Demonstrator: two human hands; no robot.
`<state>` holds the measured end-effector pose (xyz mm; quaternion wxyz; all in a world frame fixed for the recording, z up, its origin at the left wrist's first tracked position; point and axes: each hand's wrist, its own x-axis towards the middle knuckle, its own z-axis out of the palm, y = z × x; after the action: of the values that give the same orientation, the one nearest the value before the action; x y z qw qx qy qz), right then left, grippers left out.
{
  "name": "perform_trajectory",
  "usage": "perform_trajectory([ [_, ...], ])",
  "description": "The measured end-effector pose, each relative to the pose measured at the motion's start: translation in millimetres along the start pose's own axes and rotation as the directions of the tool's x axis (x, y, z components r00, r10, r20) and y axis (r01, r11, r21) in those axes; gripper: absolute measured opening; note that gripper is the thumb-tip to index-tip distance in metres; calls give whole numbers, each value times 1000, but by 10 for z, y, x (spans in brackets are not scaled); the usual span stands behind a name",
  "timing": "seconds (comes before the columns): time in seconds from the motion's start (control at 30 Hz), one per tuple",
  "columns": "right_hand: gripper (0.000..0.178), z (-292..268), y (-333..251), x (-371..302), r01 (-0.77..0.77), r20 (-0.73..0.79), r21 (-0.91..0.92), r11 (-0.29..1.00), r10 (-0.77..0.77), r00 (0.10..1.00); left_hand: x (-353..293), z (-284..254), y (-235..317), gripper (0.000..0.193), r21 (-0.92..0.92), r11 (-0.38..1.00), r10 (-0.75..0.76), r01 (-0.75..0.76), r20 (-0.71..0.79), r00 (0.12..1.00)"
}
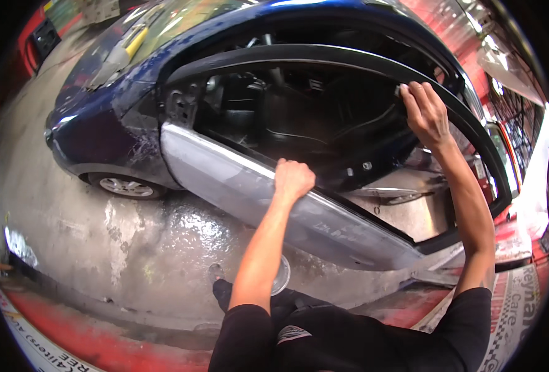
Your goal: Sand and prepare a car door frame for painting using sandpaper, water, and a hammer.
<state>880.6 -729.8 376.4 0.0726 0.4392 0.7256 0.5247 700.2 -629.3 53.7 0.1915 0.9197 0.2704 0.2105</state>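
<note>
A grey car door (225, 172) with a black window frame (324, 56) stands swung out from a dark blue car (110, 133). The window opening shows the dark seats inside. My left hand (295, 180) is closed over the sill at the bottom of that opening, about midway along the door. Higher up and to the right, my right hand (427, 115) rests at the upper part of the frame, fingers pinched together. A small pale bit shows at its fingertips, too small to name.
Below the door, a round container (281, 276) is partly hidden behind my left forearm. The concrete floor (194, 226) looks wet near the front wheel (126, 186). Printed sheeting (513, 310) lies at the lower right. A red-painted strip (82, 325) runs along the lower left.
</note>
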Motion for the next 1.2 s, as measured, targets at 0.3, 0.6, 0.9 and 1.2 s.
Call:
perform_trajectory([
  [0.3,14,764,-938,1408,155,-102,174,973,-139,985,-9,175,-115,35,12,1000,-24,24,-25,999],
  [0.6,18,974,-1373,1778,117,-114,136,984,-102,988,-103,257,-154,33,-25,999,31,-33,-81,996],
  [0.9,22,726,-1350,1618,0,1,110,994,0,1000,-267,105,-268,33,-117,993,29,-22,57,998],
  [1.2,15,1345,-2123,2612,137,-55,270,953,-127,990,-376,94,-295,30,-177,984,34,-31,18,999],
])
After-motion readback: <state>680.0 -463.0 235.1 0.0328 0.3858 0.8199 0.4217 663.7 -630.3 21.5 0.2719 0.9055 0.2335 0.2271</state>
